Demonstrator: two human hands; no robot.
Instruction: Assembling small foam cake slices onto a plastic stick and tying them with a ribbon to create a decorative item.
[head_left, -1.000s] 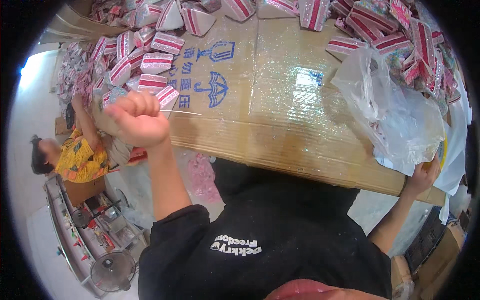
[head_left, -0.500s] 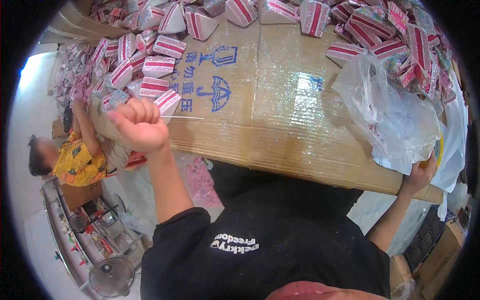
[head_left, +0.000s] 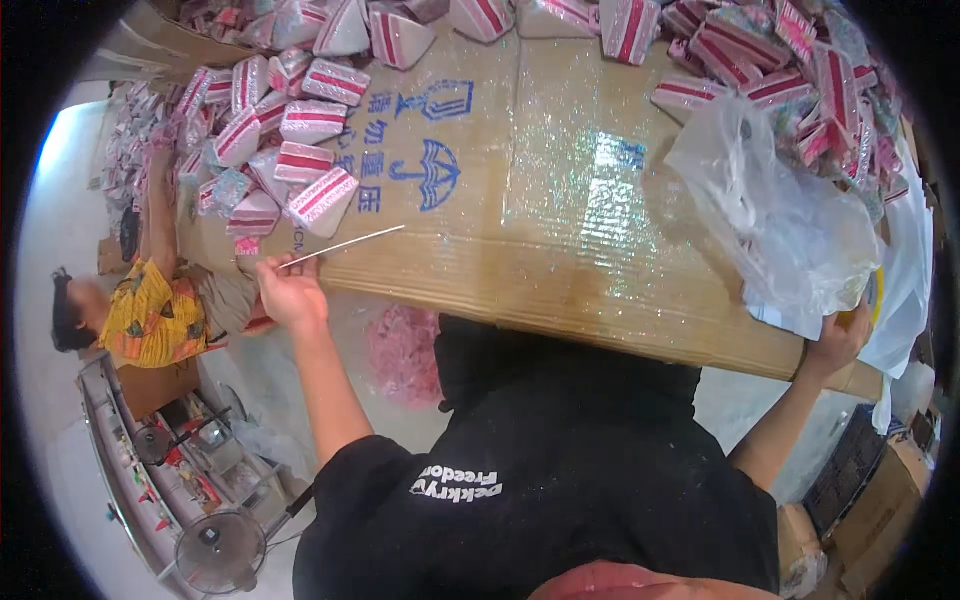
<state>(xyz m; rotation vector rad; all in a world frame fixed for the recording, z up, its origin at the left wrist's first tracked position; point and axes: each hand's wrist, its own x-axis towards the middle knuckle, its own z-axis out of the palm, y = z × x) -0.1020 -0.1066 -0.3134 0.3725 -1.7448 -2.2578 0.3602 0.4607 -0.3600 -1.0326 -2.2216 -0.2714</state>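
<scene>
My left hand (head_left: 292,296) is closed on a thin white stick (head_left: 352,242), which points right and slightly up over the cardboard box (head_left: 560,270). Close above that hand lie cake-slice-shaped pieces (head_left: 325,200), white with red-pink stripes and glitter, in clear wrapping. At the box's right front edge, my right hand (head_left: 840,342) has its fingers curled by a crumpled clear plastic bag (head_left: 790,230), white sheets (head_left: 783,308) and a yellow rounded thing (head_left: 876,296). What those fingers grip is partly hidden.
More wrapped cake slices (head_left: 740,55) are heaped along the box's back and right. Another person in a patterned yellow shirt (head_left: 150,318) reaches toward a pile at the left. A pink heap (head_left: 403,355) lies below the box edge; a fan (head_left: 220,553) stands at lower left.
My left hand has come down and slightly aside from the cake slices, turning so the stick slants upward. My right hand stays at the box's right edge.
</scene>
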